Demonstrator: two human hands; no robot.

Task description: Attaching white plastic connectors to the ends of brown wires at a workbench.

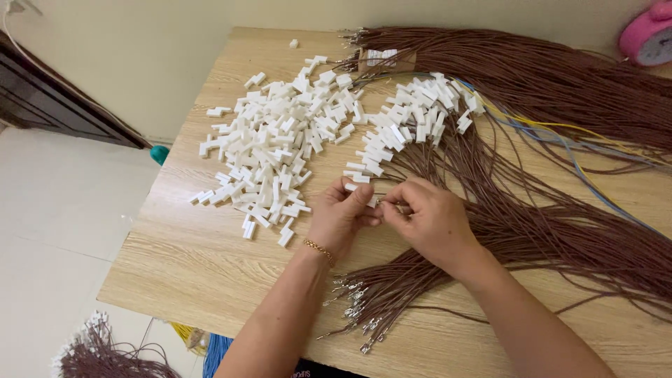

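I work at a light wood-grain desk point(210, 259) set on a pale tiled floor point(63, 231), with a cream wall point(154, 63) beyond its far edge and dark wooden furniture point(49, 98) off the far left corner; a pink round clock point(647, 35) sits at the far right corner; a white rectangular label point(380, 57) lies near the far edge, among the wire ends.

My left hand point(341, 215), a thin gold bracelet point(319, 249) at its wrist, pinches a small white plastic connector housing point(352, 187) between thumb and fingertips near the desk's middle; my right hand point(428, 218) is closed in a pinch on the end of a thin brown wire point(383, 205), just touching the left; whether the wire is inside the housing I cannot tell.

A loose heap of white plastic housings point(273, 147) spreads over the left half; a bundle of brown wires with white housings fitted point(413, 122) lies beyond my hands; brown wires with bare metal terminals point(357, 308) fan toward the near edge; another wire bundle point(98, 353) rests on the floor below the near left corner.
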